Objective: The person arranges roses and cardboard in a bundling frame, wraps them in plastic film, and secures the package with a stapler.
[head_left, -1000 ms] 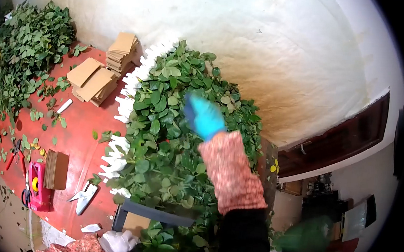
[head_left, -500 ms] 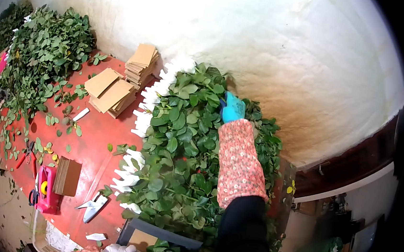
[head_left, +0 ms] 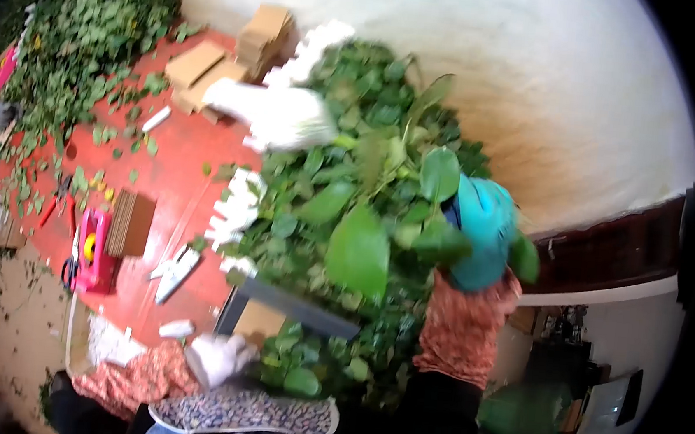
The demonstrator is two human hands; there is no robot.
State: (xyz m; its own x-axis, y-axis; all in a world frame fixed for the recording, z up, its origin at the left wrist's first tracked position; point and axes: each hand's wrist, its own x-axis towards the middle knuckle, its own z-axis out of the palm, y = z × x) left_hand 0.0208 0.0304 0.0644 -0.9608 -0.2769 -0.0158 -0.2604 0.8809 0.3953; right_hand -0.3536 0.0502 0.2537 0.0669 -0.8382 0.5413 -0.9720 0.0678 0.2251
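Observation:
My right hand (head_left: pixel 482 233), in a teal glove and floral sleeve, is closed round a leafy flower stem (head_left: pixel 358 251) lifted over the pile. The stem's far end is wrapped in a white sleeve (head_left: pixel 286 119), pointing left; motion blurs it. Beneath lies a heap of similar leafy stems (head_left: pixel 316 202) with white-wrapped ends (head_left: pixel 236 211) along its left side. My left hand (head_left: pixel 219 359), white-gloved, is low beside a dark-edged box or tray (head_left: pixel 298 308) with a brown inside. Its fingers are too blurred to make out.
The red table (head_left: pixel 170 214) carries cardboard stacks (head_left: pixel 197 67), a brown card block (head_left: pixel 130 223), a pink tape dispenser (head_left: pixel 96 253), red-handled pliers (head_left: pixel 59 207) and a white-and-grey tool (head_left: pixel 177 272). Another leafy heap (head_left: pixel 98 46) stands far left. A pale wall (head_left: pixel 539 110) rises behind.
My right hand has moved right and toward me, drawing a white-wrapped leafy stem up from the heap. The view has shifted, bringing more of my left sleeve and patterned clothing into sight.

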